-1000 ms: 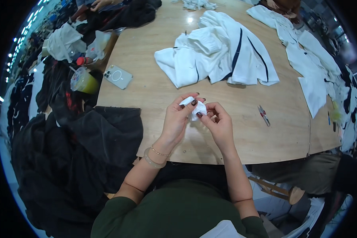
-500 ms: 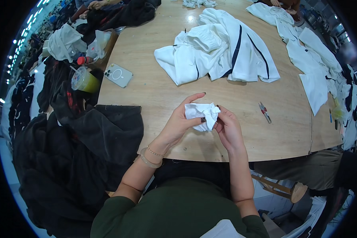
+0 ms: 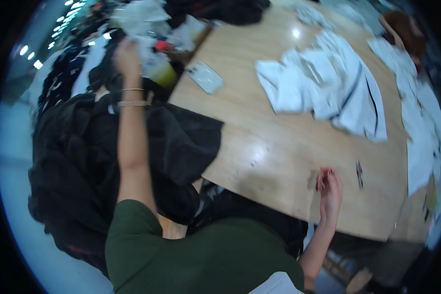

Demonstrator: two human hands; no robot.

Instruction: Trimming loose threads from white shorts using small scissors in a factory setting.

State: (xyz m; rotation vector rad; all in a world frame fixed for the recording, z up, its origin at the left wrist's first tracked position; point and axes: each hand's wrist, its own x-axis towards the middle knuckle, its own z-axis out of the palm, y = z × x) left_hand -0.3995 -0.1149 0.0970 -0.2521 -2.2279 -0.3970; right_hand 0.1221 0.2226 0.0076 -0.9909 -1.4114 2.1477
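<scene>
— Where's the left hand (image 3: 126, 55) gone?

— Stretched far out past the left edge of the desk (image 3: 259, 147), up among the clutter at the far left corner. The forearm runs nearly straight away from the person, two thin bracelets (image 3: 132, 96) at the wrist. It's blurred there, so I cannot tell whether that grip is closed on anything; pale crumpled cloth (image 3: 137, 17) lies right about the fingers, and a yellow-green cup (image 3: 162, 74) stands just beside the wrist.

— And the right hand (image 3: 330, 188)?

— Resting near the near edge of the desk, fingers loosely curled and pointing toward the far side, dark nails showing. It holds nothing that I can see. Just to its right, apart from it, lies a small snipping tool (image 3: 359, 174), slim and dark, its long axis running from the near edge toward the far one.

— What's the desk like?

— Pale wood, smooth, with a glossy sheen. A white garment with a dark stripe (image 3: 328, 88) lies rumpled in soft folds toward the far right part, and more white fabric (image 3: 421, 127) trails along the right edge. A flat rectangular phone in a clear case (image 3: 206, 77) lies near the left edge. Black cloth (image 3: 108, 161), heavy and matte, hangs in a heap over the near left corner.
</scene>
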